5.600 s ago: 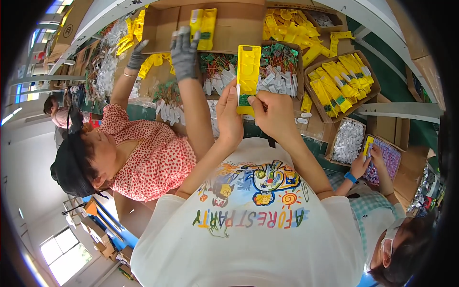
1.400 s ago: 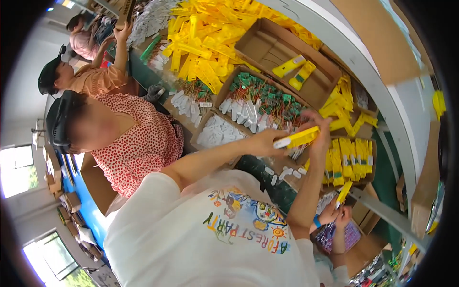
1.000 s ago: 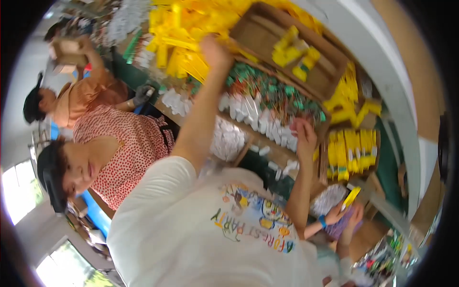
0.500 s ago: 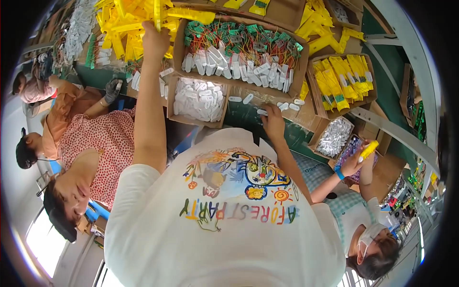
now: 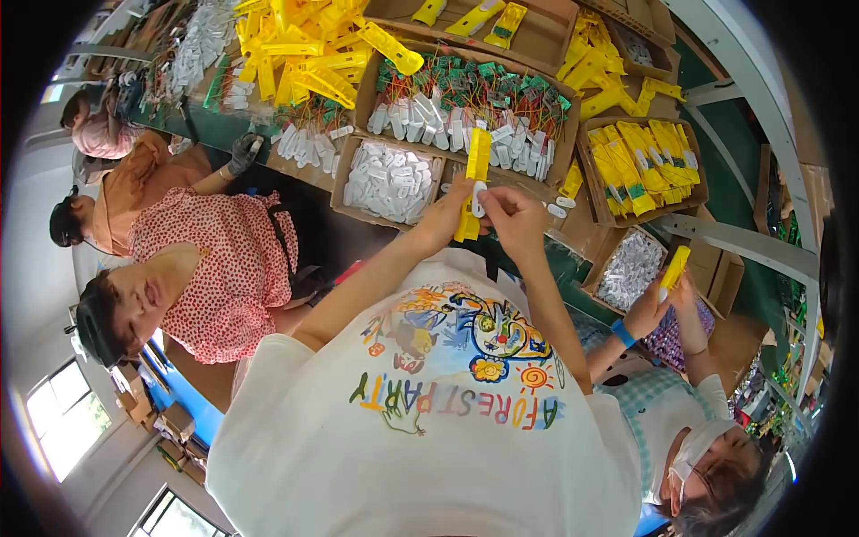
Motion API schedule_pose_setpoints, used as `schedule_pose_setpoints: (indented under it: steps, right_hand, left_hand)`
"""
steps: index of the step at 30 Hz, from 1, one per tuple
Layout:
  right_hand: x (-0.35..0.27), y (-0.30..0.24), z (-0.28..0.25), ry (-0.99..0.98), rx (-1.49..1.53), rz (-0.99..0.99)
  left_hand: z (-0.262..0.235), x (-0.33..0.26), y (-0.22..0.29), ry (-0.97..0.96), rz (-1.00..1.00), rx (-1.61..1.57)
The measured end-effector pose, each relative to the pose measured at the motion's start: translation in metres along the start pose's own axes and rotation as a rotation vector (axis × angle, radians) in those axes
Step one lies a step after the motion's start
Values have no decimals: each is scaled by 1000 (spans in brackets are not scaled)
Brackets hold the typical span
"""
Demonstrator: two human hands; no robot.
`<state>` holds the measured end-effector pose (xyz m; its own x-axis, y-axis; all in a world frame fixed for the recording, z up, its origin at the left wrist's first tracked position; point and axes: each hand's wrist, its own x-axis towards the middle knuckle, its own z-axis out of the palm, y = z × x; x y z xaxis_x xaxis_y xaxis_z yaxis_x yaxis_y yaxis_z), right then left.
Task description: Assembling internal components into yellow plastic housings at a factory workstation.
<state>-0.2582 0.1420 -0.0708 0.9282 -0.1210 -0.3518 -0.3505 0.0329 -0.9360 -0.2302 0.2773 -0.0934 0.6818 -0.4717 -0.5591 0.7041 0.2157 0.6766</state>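
Observation:
My left hand [image 5: 445,217] is closed round a long yellow plastic shell [image 5: 479,154], held upright in front of my chest. With thumb and fingertips my right hand [image 5: 519,220] pinches a small white oval plastic piece [image 5: 479,199] against the shell's lower half. Just beyond my hands stands a cardboard box [image 5: 362,115] of white modules [image 5: 425,125] wired to green circuit boards [image 5: 447,76]. A smaller box of loose white oval pieces [image 5: 386,183] is beside my left hand. A few more white pieces [image 5: 561,203] lie on the table right of my right hand.
Yellow shells [image 5: 309,54] are heaped at the far left. At the right are a box of filled yellow shells [image 5: 644,166], a box of white parts [image 5: 631,268] and a metal frame bar [image 5: 743,246]. Co-workers sit on both sides; the right one holds a yellow shell [image 5: 676,267].
My left hand has come back from the yellow heap with a shell. My right hand has lifted a white oval piece off the table and brought it to the shell.

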Motion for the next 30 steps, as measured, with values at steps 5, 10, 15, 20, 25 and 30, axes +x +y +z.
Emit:
schedule_pose_setpoints:
  steps: [5, 10, 15, 20, 25, 30]
  right_hand:
    - [0, 4, 5, 2, -90, -103]
    - [-4, -7, 10, 42, -184, -295]
    - [-1, 0, 17, 71, -58, -233]
    - [11, -7, 19, -90, -24, -207]
    - [17, -15, 25, -103, -52, -208]
    - [43, -2, 32, -17, -446, -629]
  left_hand:
    - [6, -1, 7, -20, 12, 63]
    - [4, -3, 11, -97, -3, 152]
    - [13, -12, 29, -78, -10, -41]
    - [-1, -7, 32, -87, 26, 37]
    - [-10, -5, 44, -143, 8, 102]
    - [-1, -1, 39, 205, -20, -92]
